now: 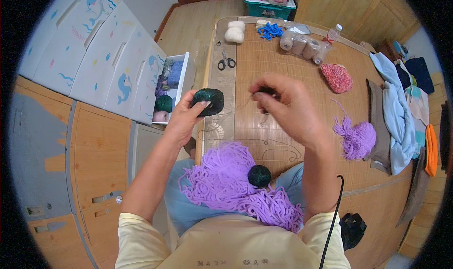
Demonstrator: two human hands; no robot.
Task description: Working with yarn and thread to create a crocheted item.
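Observation:
My left hand (183,114) grips a dark green, slightly glittery skein of yarn (213,99), thumb pressed into its side. Across from it, my right hand (293,107) is raised over the mat with its fingers closed on dark yarn (267,90); how much yarn is inside the fingers is partly hidden. Thin strands stretch between the two hands, and a loose dark strand (278,144) lies in curves on the mat below. On my lap rests a heap of thick lilac yarn (222,174), with a round dark green yarn ball (259,176) sitting against it.
Scissors (226,60), cream yarn (235,32), blue yarn (270,30), wrapped beige cones (302,46) and a bottle (333,33) lie at the back. Red-pink yarn (336,78), lilac yarn (357,139) and clothes (394,113) are right. An open drawer (188,75) juts out left.

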